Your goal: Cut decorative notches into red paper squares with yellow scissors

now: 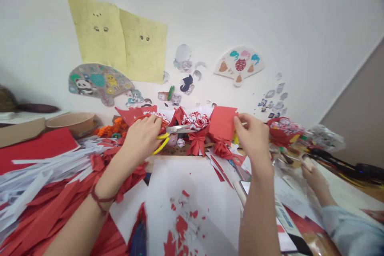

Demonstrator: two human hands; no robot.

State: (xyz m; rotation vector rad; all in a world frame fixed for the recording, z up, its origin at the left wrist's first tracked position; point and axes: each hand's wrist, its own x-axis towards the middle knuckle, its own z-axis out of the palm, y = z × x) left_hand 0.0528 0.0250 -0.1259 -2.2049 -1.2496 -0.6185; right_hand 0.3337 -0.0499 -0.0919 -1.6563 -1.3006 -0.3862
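My left hand [145, 134] is closed around a pair of scissors [163, 143] with yellow handles, its metal blades pointing right. Between the thumb and fingers of my right hand [250, 128] is the edge of a red sheet of paper [222, 122], raised in front of me. Behind the blades sits a red-and-white paper flower [195, 121] with a red wrapping gathered below it. Below both hands lies a white sheet [198, 192] strewn with red and white paper scraps [181, 226].
Red and white paper strips [45, 208] heap up at the left, near a tan bowl [72, 124]. A co-worker's hand [315, 180] holds something at the right. Two fans, including a white fan [239, 66], and yellow drawings [120, 40] hang on the wall.
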